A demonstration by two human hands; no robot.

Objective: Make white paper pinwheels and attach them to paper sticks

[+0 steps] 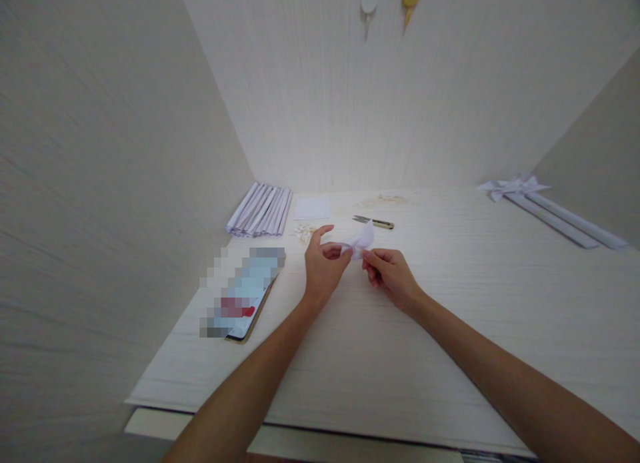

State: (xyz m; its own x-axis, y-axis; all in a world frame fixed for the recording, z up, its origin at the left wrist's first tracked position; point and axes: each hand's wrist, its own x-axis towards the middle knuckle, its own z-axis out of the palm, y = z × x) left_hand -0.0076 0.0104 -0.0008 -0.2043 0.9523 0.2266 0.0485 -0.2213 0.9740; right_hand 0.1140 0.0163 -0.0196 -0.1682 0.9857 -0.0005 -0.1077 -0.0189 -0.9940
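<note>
My left hand (323, 266) and my right hand (390, 273) meet above the middle of the white table (450, 329), both pinching a small folded piece of white paper (361, 241). The paper sticks up between the fingertips, its tip pointing to the upper right. My left thumb and index finger are raised around its left end. My right fingers are curled and pinch its lower right part.
A stack of folded white paper strips (260, 209) lies at the back left, a flat white sheet (313, 207) beside it. Small snips (374, 221) lie behind my hands. A phone (245, 293) rests at the left. Long folded paper pieces (545, 206) lie at the right. Walls enclose three sides.
</note>
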